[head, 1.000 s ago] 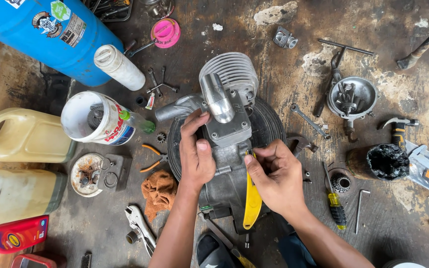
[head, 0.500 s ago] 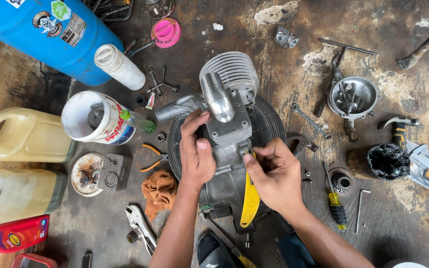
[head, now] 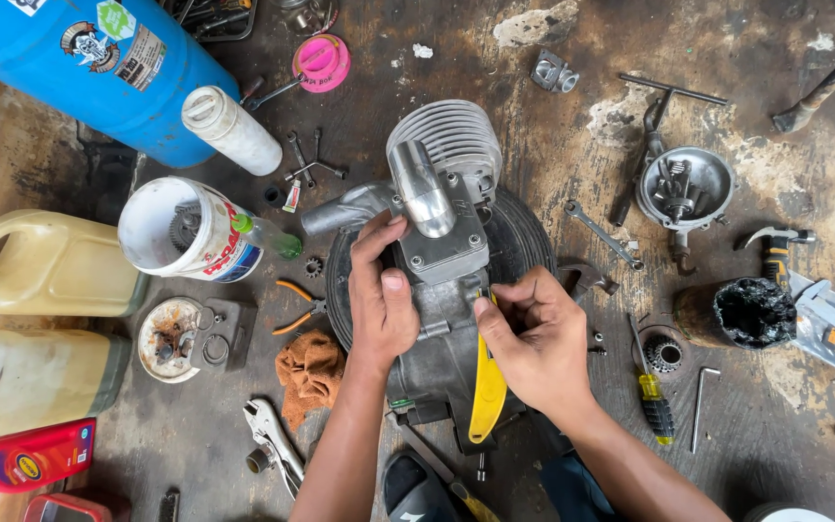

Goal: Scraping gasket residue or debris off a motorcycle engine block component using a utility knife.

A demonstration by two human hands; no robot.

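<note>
The left hand (head: 382,304) braces the small engine (head: 442,261) resting on the black tyre (head: 524,242); right hand (head: 533,338), grip pinched on something small beside the yellow lever (head: 487,387), should work gently, keeping the engine steady

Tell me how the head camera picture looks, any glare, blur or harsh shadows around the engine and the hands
Head view: light is soft and even, shadows faint. A bright highlight sits on the polished metal pipe atop the engine. The left hand and right hand are sharp, no motion blur. Slight wide-angle bending shows at the edges, as on the blue barrel.
</note>
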